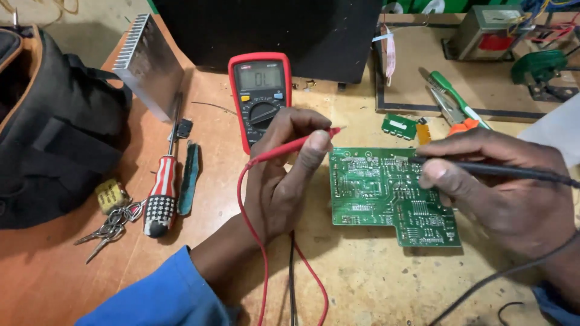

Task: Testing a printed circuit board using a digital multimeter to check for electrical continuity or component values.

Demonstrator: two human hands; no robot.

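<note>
The step in hand looks like a probing of the green circuit board [386,193], which lies flat on the wooden counter [362,278] between the two hands. The left hand [284,175] is closed around the red probe [302,143], pinched between thumb and fingers; its tip is just above the board's upper left corner, and I cannot tell if it touches. The right hand [501,187] is closed on the black probe [483,169], and its tip rests near the upper edge of the board. The multimeter [260,96] stands just behind the left hand, with its screen lit.

In my judgement, the next move calls for a steady, exact placing of both tips on small solder points.

By count: one board, one meter, two probes, one striped screwdriver [162,193], one bunch of keys [112,226], one pair of pliers with green handles [453,99], one black bag [54,133], one metal heat sink [151,60].
</note>
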